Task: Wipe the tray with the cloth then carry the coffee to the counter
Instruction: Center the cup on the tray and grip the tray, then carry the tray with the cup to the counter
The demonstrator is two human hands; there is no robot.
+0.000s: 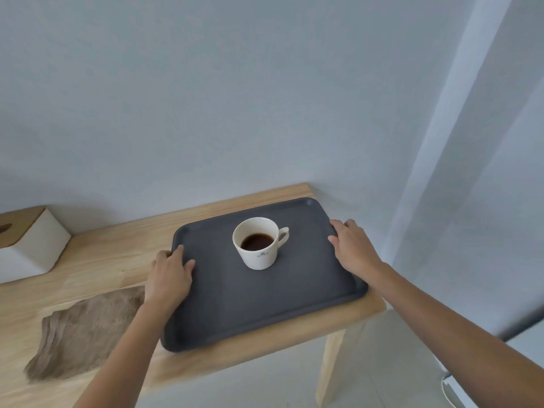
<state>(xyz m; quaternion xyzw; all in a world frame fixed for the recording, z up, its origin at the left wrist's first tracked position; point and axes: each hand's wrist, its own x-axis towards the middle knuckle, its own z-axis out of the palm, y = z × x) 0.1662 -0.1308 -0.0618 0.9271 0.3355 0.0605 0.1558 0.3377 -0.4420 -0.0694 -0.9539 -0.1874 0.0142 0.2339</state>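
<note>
A dark grey tray (265, 307) lies on the right end of a wooden table (112, 254). A white cup of dark coffee (257, 242) stands upright near the tray's far middle, its handle pointing right. My left hand (169, 275) grips the tray's left rim, thumb on top. My right hand (351, 247) grips the right rim the same way. A brown cloth (85, 331) lies crumpled on the table to the left of the tray, apart from both hands.
A white tissue box with a wooden lid (26, 245) sits at the table's far left against the wall. The table's right edge and a leg (332, 363) lie just beyond the tray, with pale floor below. A white curtain (471, 172) hangs on the right.
</note>
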